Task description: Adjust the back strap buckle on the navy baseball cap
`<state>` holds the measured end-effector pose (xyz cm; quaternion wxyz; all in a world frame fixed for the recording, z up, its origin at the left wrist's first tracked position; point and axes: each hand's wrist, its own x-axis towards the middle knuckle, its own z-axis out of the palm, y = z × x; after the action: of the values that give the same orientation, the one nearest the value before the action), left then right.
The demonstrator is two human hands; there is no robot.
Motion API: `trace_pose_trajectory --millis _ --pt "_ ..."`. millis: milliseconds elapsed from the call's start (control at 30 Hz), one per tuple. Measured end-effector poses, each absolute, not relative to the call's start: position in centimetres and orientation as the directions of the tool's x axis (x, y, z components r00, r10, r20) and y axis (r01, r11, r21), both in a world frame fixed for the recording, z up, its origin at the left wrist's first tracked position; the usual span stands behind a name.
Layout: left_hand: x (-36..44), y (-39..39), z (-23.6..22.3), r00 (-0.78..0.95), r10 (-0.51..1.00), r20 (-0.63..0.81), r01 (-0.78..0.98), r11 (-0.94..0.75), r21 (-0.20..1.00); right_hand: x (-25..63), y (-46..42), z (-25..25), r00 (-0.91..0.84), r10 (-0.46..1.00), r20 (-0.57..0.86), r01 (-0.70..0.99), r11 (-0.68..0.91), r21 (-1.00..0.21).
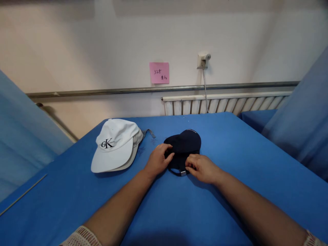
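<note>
A dark navy cap (186, 141) lies flattened on the blue table (230, 177), brim pointing away from me. My left hand (156, 160) grips its left rear edge, fingers curled onto the fabric. My right hand (201, 167) pinches the back strap by the small metal buckle (183, 173). To the left lie stacked white caps (115, 145), the top one with a black logo, its grey strap trailing to the right. Neither hand touches them.
A pink sticky note (159, 72) hangs on the wall behind. A wall socket with a cable (203, 59) sits above a white radiator (222, 103). Blue padded surfaces rise at the left (23, 136) and right (304, 119).
</note>
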<state>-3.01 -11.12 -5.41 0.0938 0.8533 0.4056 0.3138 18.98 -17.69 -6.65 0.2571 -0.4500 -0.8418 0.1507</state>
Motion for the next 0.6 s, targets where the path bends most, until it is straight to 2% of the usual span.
trace_pose_trajectory --millis 200,300,367,467,533,600 --pt "-1.4 -11.7 -5.3 0.591 0.655 0.471 0.671 -0.723 0.165 18.8 -17.8 -6.5 -0.446 0.839 0.312 0.690 0.545 -0.477" --pt "-0.9 -11.6 -5.3 0.608 0.647 0.459 0.678 -0.724 0.122 18.6 -17.7 -6.7 -0.415 0.847 0.332 0.688 0.531 -0.495" --pt "-0.9 -11.5 -5.3 0.584 0.650 0.487 0.679 -0.720 0.146 18.6 -17.6 -6.8 -0.363 0.857 0.365 0.684 0.511 -0.520" --pt "-1.0 -11.8 -4.8 0.514 0.665 0.542 0.667 -0.707 0.234 18.9 -17.4 -6.7 -0.190 0.849 0.492 0.696 0.470 -0.542" --pt "-1.1 -12.1 -4.2 0.465 0.683 0.564 0.650 -0.695 0.306 19.2 -17.2 -6.5 -0.103 0.810 0.577 0.720 0.460 -0.519" --pt "-1.0 -12.6 -3.6 0.425 0.708 0.564 0.632 -0.678 0.375 19.5 -17.0 -6.3 -0.098 0.785 0.611 0.755 0.459 -0.468"
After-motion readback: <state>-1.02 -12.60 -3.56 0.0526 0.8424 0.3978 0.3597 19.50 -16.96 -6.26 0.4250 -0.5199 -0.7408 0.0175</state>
